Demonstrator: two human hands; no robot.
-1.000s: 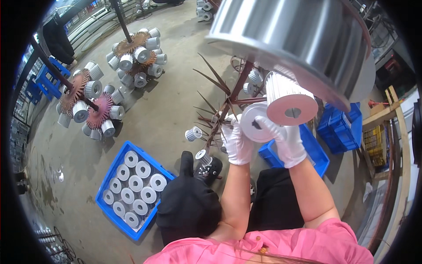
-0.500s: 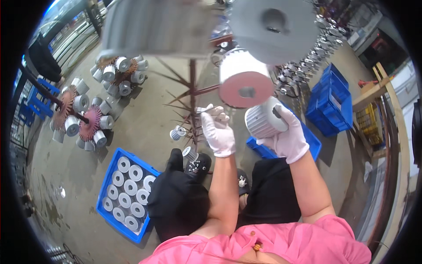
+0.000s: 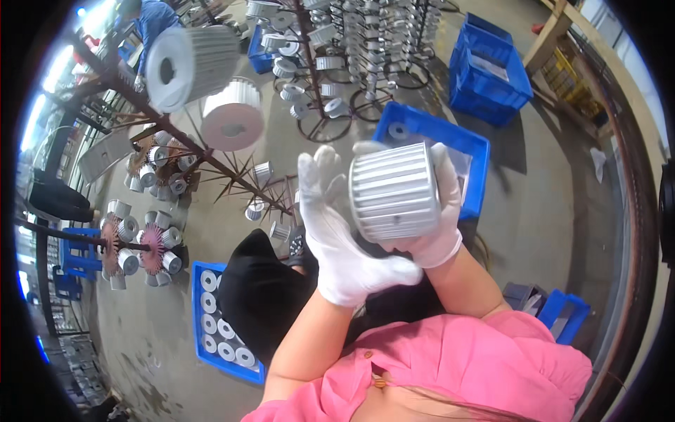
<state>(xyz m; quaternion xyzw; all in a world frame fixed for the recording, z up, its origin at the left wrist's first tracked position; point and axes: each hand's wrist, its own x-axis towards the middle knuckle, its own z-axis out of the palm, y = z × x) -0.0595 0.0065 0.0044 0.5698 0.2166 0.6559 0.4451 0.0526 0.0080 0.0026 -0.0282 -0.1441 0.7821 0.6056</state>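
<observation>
My right hand [image 3: 444, 225], in a white glove, grips a silver toothed pulley [image 3: 394, 193] from its right side and below, its ridged face turned up towards me. Just left of the pulley is my left hand [image 3: 330, 239], also gloved, with fingers raised and thumb spread; nothing is in it. A rusty spiked rack [image 3: 204, 151] slants across on the left. It carries a large toothed pulley [image 3: 169, 70] near its top and another pulley [image 3: 232, 116] with a pinkish end face. Smaller pulleys hang on its lower spikes.
Behind my right hand stands a blue bin [image 3: 479, 172] with a pulley inside. A blue crate [image 3: 200, 330] of several pulleys lies by my knee. Stacked blue bins [image 3: 492, 84] stand at far right. More loaded racks [image 3: 309, 63] are behind; a person in blue [image 3: 158, 24] is far left.
The pulley in my right hand has come up and towards the middle. My left hand has left the rack's spikes and opened beside it. The view has turned, with the rack now further left.
</observation>
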